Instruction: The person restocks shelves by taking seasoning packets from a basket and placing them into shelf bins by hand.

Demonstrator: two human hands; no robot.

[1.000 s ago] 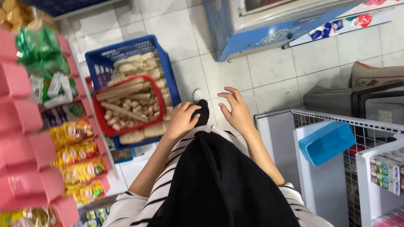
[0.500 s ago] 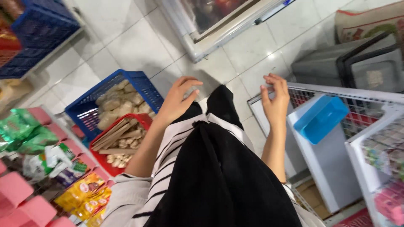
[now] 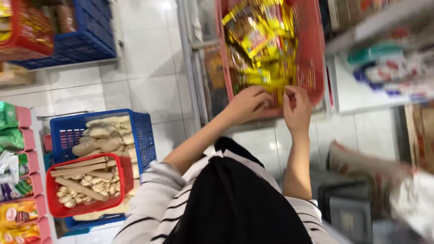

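At the far left, rows of coloured snack packets are hung on pink strips. Just right of them, a small red basket with brown sticks and pale pieces is set on a blue crate of pale bags, on the white tiled floor.

In the middle, the left hand is laid on the near rim of a large red basket. Its fingers are curled narrow at the lowest yellow packets; whether a packet is really pinched cannot be told, because the picture is blurred. Just beside it, the right hand is raised at the same rim, the fingers bent close together and touching the packets. The packets are piled loosely in the basket, above both hands.

For good work here, one packet should probably be taken by its edge, and the basket steadied, so that the pile is not pulled down. At the right, blurred shelves are seen.
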